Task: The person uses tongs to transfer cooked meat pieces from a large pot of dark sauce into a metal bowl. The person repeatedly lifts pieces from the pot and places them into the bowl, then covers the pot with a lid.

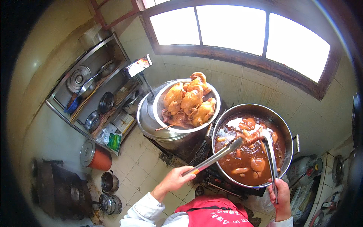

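Observation:
My left hand (177, 178) grips metal tongs (214, 160) with an orange part near the handle. They reach over the left rim of a large steel pot (288, 136). My right hand (280, 191) is closed around a second long metal utensil (270, 159), which looks like tongs and crosses the pot's right side. Between the tips of both tools is a reddish-brown piece of meat (251, 138), at or just above the surface of a dark brown broth (235, 174). Pieces of poultry (258, 164) float in this broth. Steam and glare blur the tool tips.
Cooked whole birds (192, 99) fill a steel basin (217, 109) atop a lidded steel pot (144, 123). A thin stick (164, 127) lies at its rim. Behind stands a phone (139, 65) on a holder. Left are a shelf rack (82, 61) and red bucket (97, 157); right, a gas cylinder (300, 168).

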`<state>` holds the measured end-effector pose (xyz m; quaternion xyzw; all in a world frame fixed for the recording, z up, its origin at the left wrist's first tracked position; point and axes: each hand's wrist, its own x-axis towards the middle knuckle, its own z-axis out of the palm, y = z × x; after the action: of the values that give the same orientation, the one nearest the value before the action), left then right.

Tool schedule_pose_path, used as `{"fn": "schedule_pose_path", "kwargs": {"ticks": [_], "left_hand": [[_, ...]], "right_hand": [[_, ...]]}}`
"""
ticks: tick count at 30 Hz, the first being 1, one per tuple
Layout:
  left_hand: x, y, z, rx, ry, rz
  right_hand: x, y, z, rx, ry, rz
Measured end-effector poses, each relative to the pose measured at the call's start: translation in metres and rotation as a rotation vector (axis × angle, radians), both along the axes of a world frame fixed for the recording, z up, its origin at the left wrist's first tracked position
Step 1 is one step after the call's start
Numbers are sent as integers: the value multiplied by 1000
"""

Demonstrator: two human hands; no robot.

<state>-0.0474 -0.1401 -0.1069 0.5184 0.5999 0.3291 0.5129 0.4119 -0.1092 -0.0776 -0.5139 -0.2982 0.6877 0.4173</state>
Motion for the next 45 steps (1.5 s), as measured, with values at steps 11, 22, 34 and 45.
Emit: {"fn": "schedule_pose_path", "kwargs": {"ticks": [11, 22, 34, 45], "left_hand": [[-131, -11, 153, 207, 236, 341], [-228, -26, 138, 176, 429, 391], [-253, -2, 157, 199, 747, 432], [-110, 1, 182, 297, 590, 208]], "right_hand": [[-131, 56, 110, 136, 115, 302], [-247, 62, 51, -63, 214, 509], [-210, 36, 90, -301, 325, 523], [-57, -52, 49, -1, 53, -19]]}}
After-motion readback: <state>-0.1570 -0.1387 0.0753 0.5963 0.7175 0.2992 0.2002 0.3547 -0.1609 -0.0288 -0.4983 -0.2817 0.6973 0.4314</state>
